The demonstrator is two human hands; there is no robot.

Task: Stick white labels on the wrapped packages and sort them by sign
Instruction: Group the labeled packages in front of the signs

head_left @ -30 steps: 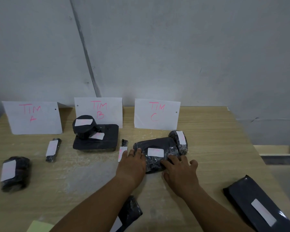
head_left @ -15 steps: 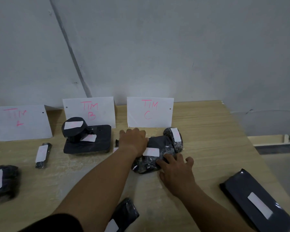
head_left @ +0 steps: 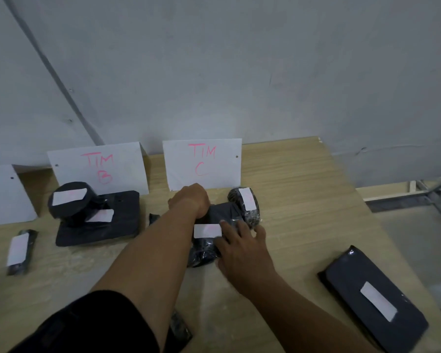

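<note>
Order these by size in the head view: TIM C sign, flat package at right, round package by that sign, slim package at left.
1. flat package, nearest the camera, so unsure.
2. TIM C sign.
3. round package and slim package, about alike.

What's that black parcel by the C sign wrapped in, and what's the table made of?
Wrapped package: likely thin black plastic film, glossy; it crinkles and catches light. Table: wood or wood-look laminate, matt; pale grain lines show.

Mid-frame, right hand presses flat fingers on the black plastic-wrapped package beside its white label; left hand curls over its upper end, below the white paper "TIM C" sign.
</note>
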